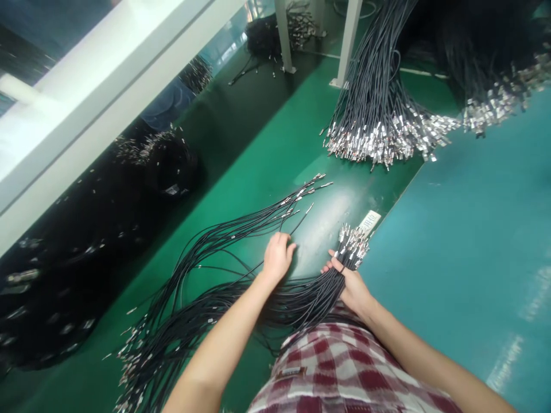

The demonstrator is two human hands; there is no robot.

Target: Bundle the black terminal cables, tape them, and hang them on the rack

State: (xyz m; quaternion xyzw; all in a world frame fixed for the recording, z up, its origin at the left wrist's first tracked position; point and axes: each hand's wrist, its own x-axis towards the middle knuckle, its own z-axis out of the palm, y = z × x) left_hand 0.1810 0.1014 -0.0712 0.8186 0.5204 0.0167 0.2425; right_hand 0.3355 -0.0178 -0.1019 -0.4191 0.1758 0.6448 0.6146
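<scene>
1. The right hand (350, 282), at about four o'clock from the middle of the view, has its fingers closed around a thick bundle of black cables (316, 295), just below the silver ends (353, 248).

2. From this hand, the bundle spreads toward eight o'clock, passes beneath the left forearm (239, 321), and finishes in many more metal ends (131, 367) at the lower left.

3. The left hand (278, 257) is at six o'clock, just under the middle of the view. Its fingers are curled and partly hidden by the back of the hand; a single cable (300, 222) shows beside the thumb, pointing to one o'clock, but I cannot tell whether they grip it.

4. A smaller group of loose cables (215, 225) lies on the green floor (241, 186), at ten o'clock from the left hand; its silver tips point to two o'clock.

5. A white label (371, 220) lies at one o'clock from the right hand, partly covered by the bundle's ends.

6. At two o'clock from the middle, a large cable bunch (374, 80) hangs with its ends downward.

7. At ten o'clock runs a white frame (107, 74); below it, at eight o'clock, dark cable heaps (47, 310) lie in shadow.
</scene>
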